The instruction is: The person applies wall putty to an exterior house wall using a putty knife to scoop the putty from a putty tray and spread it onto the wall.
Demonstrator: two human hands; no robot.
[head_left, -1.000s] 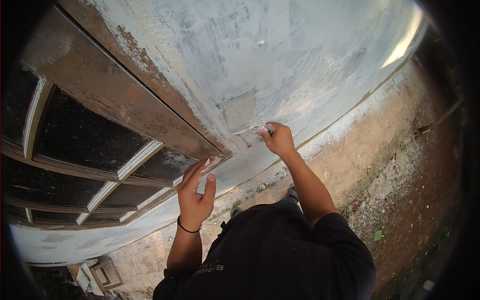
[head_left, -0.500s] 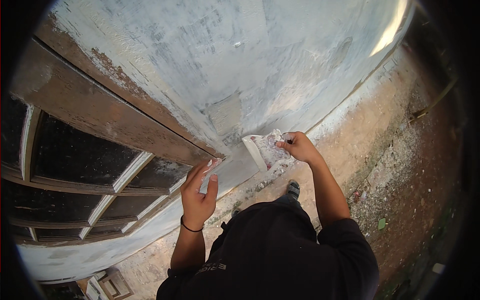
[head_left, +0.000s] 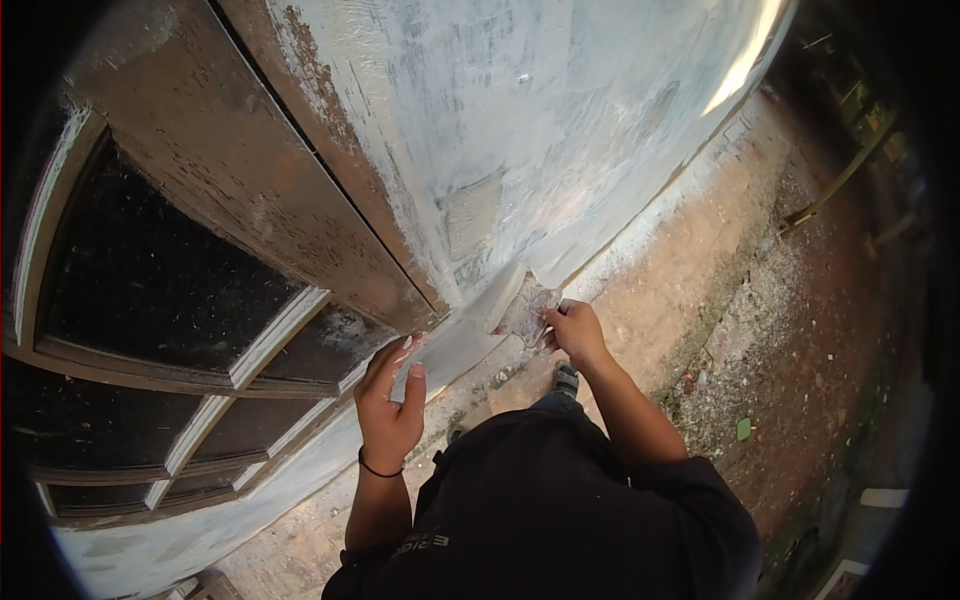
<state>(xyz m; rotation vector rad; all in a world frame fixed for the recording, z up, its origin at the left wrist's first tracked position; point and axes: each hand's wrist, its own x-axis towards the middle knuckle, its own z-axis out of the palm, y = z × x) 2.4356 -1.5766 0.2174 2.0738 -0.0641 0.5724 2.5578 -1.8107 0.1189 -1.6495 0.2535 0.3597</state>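
Observation:
My right hand [head_left: 578, 335] grips a flat, wide putty spreader [head_left: 525, 310] between thumb and fingers. The spreader has a pale straight edge and a face smeared with whitish and reddish putty. That edge is tilted towards the lower part of the white-coated wall [head_left: 520, 140]; whether it touches cannot be made out. Further left, my left hand [head_left: 392, 405] is raised near the bottom corner of the brown window frame [head_left: 385, 285], thumb apart and fingers stretched. White putty streaks its fingertips, and nothing is held in it.
Dark glass panes [head_left: 140, 270] with pale-edged bars fill the left side. A dirt and concrete ground strip [head_left: 690, 250] runs along the wall's foot at right, strewn with white debris. A stick [head_left: 840, 180] lies at the far right. My sandalled foot [head_left: 566, 378] stands below the spreader.
My right hand has come left and a little lower with the spreader, whose pale edge has turned more upward. My left hand stays beside the frame. The whole view has swung slightly.

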